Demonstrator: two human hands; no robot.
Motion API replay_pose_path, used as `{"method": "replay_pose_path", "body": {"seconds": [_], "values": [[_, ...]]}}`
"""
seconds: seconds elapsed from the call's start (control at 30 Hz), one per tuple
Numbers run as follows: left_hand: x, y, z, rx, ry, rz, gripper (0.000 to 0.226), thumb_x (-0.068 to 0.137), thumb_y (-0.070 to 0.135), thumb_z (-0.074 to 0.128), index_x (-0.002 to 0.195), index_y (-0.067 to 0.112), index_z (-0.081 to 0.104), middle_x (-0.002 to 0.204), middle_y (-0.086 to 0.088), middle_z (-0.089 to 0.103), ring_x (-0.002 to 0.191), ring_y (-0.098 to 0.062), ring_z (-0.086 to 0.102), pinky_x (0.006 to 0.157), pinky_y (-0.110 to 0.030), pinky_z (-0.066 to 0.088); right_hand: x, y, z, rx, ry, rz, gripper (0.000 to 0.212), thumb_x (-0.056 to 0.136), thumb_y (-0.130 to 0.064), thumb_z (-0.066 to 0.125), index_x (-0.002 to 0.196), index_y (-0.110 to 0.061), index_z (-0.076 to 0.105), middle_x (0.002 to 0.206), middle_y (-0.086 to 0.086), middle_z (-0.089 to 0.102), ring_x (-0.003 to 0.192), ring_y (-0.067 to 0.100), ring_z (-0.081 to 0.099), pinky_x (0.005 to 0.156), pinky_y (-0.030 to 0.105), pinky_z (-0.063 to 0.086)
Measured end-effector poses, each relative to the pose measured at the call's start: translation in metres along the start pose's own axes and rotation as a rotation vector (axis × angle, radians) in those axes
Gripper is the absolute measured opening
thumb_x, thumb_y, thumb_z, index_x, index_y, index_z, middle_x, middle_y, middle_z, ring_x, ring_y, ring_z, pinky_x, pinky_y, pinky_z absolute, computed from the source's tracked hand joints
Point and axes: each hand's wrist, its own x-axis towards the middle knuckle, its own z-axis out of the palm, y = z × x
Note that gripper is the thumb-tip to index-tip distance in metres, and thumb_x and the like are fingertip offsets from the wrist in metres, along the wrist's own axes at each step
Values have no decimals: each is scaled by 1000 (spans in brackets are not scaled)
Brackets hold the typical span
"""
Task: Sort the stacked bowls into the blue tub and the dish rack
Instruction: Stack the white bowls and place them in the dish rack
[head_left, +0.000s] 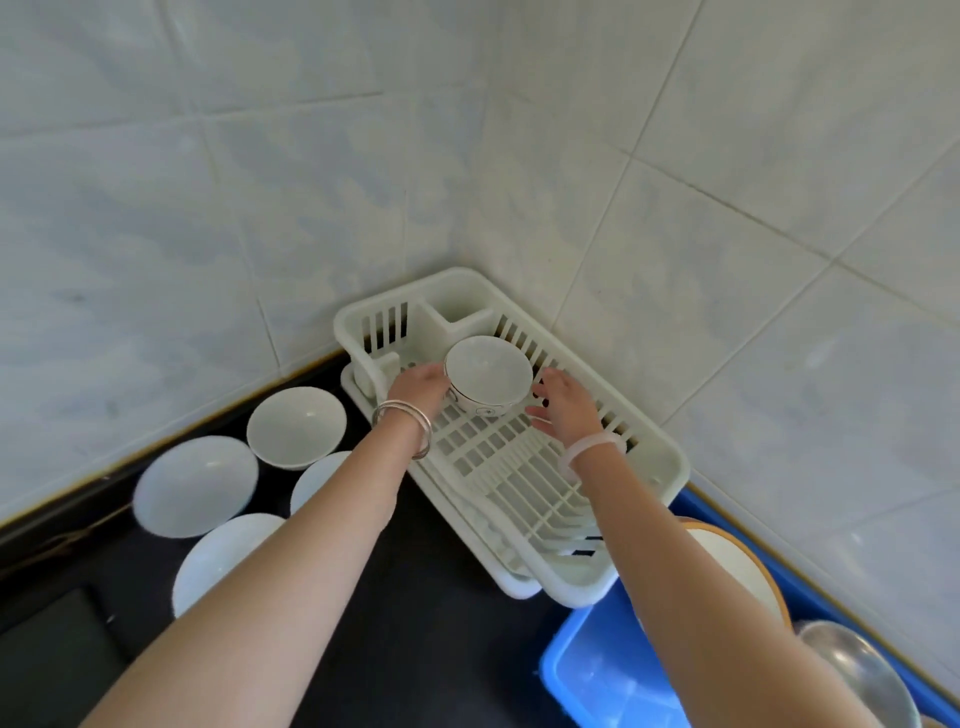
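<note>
The dish rack (660, 467) is white plastic and sits in the corner of the tiled walls (260, 208). Its long axis runs from that far corner back toward the person's right. One decorated bowl (488, 376) stands on the grid floor at the rack's far end, just in front of the rack's walled cutlery compartment (457, 306). The bowl's mouth faces up, tipped slightly toward the camera. A thin gold line and a small dark motif show on its outer wall.

The left hand (418, 389) is inside the rack at the bowl's left side, and its fingers curl against the wall, holding it. Silver bangles (405, 426) circle that wrist. The right hand (563, 408) hangs over the rack just to the bowl's right. Its fingers are spread and relaxed, a little apart from the bowl, grasping nothing. One pale bangle (592, 449) sits on that wrist.

Left of the rack, four white bowls (296, 426) rest mouth up on the dark tabletop (441, 649), close together. The left forearm partly hides two of them.

At the rack's near right end lies the blue tub (597, 670), its rim meeting the rack's corner. Two things are in it: one white dish with an orange rim (737, 571), partly covered by the right forearm, and one shiny metal bowl (857, 675).
</note>
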Motion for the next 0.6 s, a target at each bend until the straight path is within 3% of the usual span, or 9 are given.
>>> {"method": "replay_pose_path", "body": {"seconds": [0.1, 0.27, 0.37, 0.47, 0.5, 0.6], "values": [[-43, -7, -24, 70, 14, 64, 38, 91, 20, 49, 129, 19, 53, 122, -1, 57, 113, -20, 53, 99, -35, 44, -46, -8, 6, -7, -42, -83, 33, 99, -32, 41, 126, -15, 51, 112, 2, 63, 87, 20, 63, 87, 38, 55], [-112, -41, -71, 187, 117, 142, 40, 90, 17, 54, 130, 15, 52, 135, -6, 54, 124, -22, 50, 106, -36, 37, -115, 10, 39, -116, -165, -165, 23, 97, -35, 42, 112, -26, 57, 100, -5, 65, 84, 14, 65, 77, 31, 53], [-141, -73, -98, 188, 209, 76, 42, 89, 15, 55, 131, 17, 51, 137, -5, 53, 126, -24, 48, 105, -35, 35, -136, 40, 66, -217, -262, -87, 17, 96, -36, 41, 101, -31, 56, 96, -7, 64, 80, 11, 62, 75, 31, 53], [-158, -106, -120, 284, 332, 15, 44, 89, 17, 54, 133, 20, 48, 139, -5, 50, 127, -27, 46, 104, -36, 34, -140, 75, 94, -379, -265, 2, 35, 95, -32, 40, 118, -11, 58, 104, 12, 65, 82, 18, 60, 88, 45, 52], [-161, -116, -126, 301, 381, -1, 45, 89, 16, 53, 134, 20, 46, 141, -5, 48, 128, -27, 44, 105, -36, 33, -139, 84, 102, -435, -260, 17, 39, 95, -32, 40, 126, -13, 54, 111, 12, 64, 90, 21, 61, 90, 47, 52], [-163, -139, -142, 353, 500, -9, 53, 88, 10, 53, 139, 14, 39, 147, -9, 39, 136, -28, 34, 111, -40, 27, -131, 101, 120, -594, -250, 48, 49, 96, -36, 42, 141, -17, 40, 131, 8, 56, 111, 25, 58, 82, 30, 44]]}}
